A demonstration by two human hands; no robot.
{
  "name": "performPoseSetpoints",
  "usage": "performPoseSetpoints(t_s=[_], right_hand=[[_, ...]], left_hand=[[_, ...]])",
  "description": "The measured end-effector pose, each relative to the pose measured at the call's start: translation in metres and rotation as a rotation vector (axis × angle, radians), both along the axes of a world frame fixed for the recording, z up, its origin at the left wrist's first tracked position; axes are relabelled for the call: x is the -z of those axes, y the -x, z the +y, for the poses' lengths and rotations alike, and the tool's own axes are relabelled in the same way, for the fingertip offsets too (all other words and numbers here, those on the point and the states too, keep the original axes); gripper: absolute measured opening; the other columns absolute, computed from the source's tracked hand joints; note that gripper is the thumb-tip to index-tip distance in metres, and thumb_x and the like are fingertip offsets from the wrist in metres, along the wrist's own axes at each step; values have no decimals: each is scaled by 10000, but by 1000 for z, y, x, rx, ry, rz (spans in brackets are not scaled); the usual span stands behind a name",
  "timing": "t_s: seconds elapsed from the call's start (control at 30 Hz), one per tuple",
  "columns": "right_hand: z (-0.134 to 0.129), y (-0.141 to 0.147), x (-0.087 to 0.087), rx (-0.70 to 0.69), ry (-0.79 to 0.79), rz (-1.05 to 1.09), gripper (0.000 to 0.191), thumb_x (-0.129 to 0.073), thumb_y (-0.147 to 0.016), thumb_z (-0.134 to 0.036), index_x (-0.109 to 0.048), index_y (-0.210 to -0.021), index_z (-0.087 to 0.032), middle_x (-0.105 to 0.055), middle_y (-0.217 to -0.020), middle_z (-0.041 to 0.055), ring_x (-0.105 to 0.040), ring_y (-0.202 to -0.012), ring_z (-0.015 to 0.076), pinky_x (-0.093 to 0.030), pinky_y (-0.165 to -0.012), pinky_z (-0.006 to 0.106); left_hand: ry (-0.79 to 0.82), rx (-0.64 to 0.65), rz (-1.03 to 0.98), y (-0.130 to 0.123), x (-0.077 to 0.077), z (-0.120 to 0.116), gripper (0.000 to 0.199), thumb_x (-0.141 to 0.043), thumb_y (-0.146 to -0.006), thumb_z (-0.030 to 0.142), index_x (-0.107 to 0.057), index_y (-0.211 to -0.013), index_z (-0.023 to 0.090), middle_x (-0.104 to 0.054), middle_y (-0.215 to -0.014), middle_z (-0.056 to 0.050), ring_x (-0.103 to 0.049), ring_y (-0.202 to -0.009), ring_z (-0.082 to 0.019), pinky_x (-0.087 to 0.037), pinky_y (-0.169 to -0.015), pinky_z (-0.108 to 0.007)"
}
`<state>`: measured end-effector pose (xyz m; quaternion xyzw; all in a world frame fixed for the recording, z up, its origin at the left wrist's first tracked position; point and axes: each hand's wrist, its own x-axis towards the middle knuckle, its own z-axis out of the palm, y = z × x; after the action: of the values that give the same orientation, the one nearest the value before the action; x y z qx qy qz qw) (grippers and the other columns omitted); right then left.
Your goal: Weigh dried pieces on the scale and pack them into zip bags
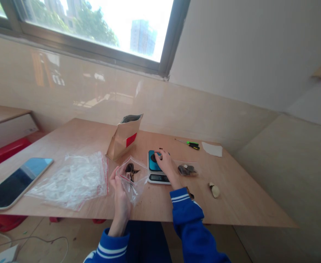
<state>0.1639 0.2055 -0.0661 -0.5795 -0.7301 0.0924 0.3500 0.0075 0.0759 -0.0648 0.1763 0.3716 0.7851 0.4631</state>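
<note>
Gripping a clear bag (134, 190) at its left edge, the left hand (120, 193) stands just left of a small scale (159, 182) in the head view, its fingers closed on the film; dark, curled pieces (129, 168) appear to lie inside. The right hand (165, 163) reaches over the scale's blue pan, fingers bent about a dark round piece (153, 157) that rests there; whether they grip it or merely touch it cannot be told. To the right on the table (248, 204) lie a filled bag (187, 170), with similar dark pieces, and, nearer the front edge, a pale piece (214, 191). An upright brown pouch (124, 141), its mouth open, stands behind the held bag; a heap of clear bags (75, 180) lies to the left. Handling, as judged by appearance: the film is probably light, limp and somewhat slippery, best pinched at the rim on both sides so that the mouth does not fold shut. The dark pieces look light, dry and perhaps brittle, and would best be taken by the thicker middle, with gentle fingertips, rather than by a thin curled edge.
</note>
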Motion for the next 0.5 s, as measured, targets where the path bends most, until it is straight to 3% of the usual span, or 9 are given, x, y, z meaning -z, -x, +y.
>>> performPoseSetpoints(t_s=[0.27,0.5], right_hand=[[-2,13,3,-74,-20,39,202,-604,-761,-73,-644,-916,-195,-635,-1001,74,-579,-979,224,-441,-910,375],[-18,17,-28,-72,-94,165,200,-539,-762,-39,-635,-807,-209,-674,-910,31,-615,-928,186,-463,-865,323]], left_hand=[[-10,-16,62,3,0,-1,404,-414,-953,460,-400,-1290,236,-542,-1367,-106,-487,-1289,-183,-328,-1100,-376],[6,-1,53,4,3,1,379,-409,-955,457,-418,-1263,235,-535,-1369,-113,-496,-1280,-191,-310,-1110,-385]])
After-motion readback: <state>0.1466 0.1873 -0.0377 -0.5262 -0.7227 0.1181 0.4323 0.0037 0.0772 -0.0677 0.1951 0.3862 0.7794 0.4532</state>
